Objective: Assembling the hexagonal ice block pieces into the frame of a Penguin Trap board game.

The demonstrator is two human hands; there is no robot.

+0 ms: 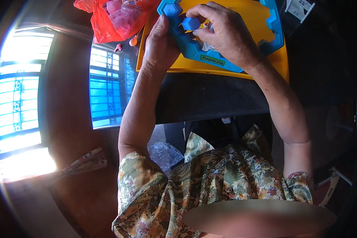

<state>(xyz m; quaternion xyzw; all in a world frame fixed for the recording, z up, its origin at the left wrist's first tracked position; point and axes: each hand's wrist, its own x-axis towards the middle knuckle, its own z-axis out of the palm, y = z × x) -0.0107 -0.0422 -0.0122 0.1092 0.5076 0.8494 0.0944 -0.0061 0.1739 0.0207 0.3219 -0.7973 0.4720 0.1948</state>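
Observation:
A blue hexagonal block [191,23] is pinched between the thumb and fingers of my right hand [228,35], just inside the left edge of a light-blue toothed game frame [186,49]. My left hand [159,45] grips the frame's left side, its thumb pointing up along the edge. Near that thumb, another blue hexagonal block [171,10] sits against the frame's inner edge. Something white [207,45] shows partly under my right hand; I cannot make out what it is. The frame rests over a yellow tray [279,65], and the picture's upper edge cuts off its far side.
A red plastic bag [101,20] with pink items lies left of the tray. Beside it is a small orange ball-shaped thing [133,41]. A dark glossy tabletop [210,93] runs along the near side. A small white rack-like object [299,8] is at the far right.

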